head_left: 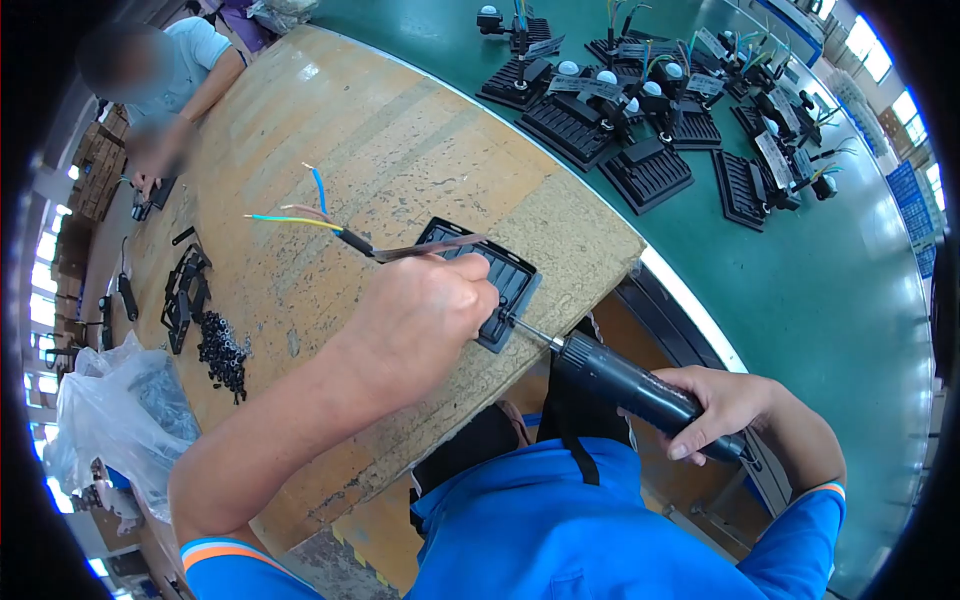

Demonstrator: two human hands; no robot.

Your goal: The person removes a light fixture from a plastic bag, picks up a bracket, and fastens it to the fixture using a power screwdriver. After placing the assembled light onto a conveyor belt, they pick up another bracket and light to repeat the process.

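Note:
My left hand [430, 308] is closed over a black finned floodlight [512, 275] at the table's corner, its fingertips hidden behind the knuckles. From beneath that hand runs a black cable [355, 242] with blue, brown and yellow-green wire ends, beside a thin dark label strip [430, 248]. My right hand [722, 412] wraps round the rear of a black electric screwdriver [630, 383]. Its thin bit [535, 331] points left, with the tip right at the floodlight's near edge, close to my left fingers.
On the green surface [800, 290] at right stand several floodlights [650, 172] with white domed sensors and loose wires. Left on the worn table [300, 130] lie black brackets [186, 290] and a pile of small black parts [222, 352]. A plastic bag [120, 410] sits nearby. Another person [185, 75] works at the far left.

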